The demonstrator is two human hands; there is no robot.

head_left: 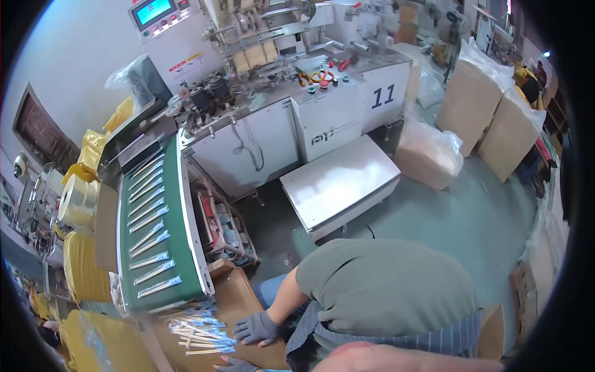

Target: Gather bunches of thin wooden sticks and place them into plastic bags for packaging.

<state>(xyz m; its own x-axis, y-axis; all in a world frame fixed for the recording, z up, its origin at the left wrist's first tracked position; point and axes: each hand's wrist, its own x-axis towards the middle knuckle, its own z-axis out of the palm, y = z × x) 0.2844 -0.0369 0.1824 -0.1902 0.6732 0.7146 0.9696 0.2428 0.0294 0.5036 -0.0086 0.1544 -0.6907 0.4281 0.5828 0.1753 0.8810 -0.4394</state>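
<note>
A loose pile of wrapped chopsticks (199, 332), pale sticks with blue-and-white wrapper ends, lies on a brown tray-like surface (242, 288) at the lower left. My right hand (257, 328), in a grey glove with bare fingertips, rests palm down against the pile's right side, fingers spread. At the bottom edge my left hand (235, 365), gloved the same way, is partly cut off; its visible fingers reach out beside the nearest sticks. Above the pile, a green conveyor belt (183, 248) carries a row of similar packets, spaced apart and slightly slanted.
A white machine (242, 161) with a control screen (154, 11) stands behind the belt. Pliers (304, 77) lie on its top. A low white box (341, 183) sits on the floor. Plastic-covered cartons (474, 93) stand at right, yellow sacks (87, 266) at left.
</note>
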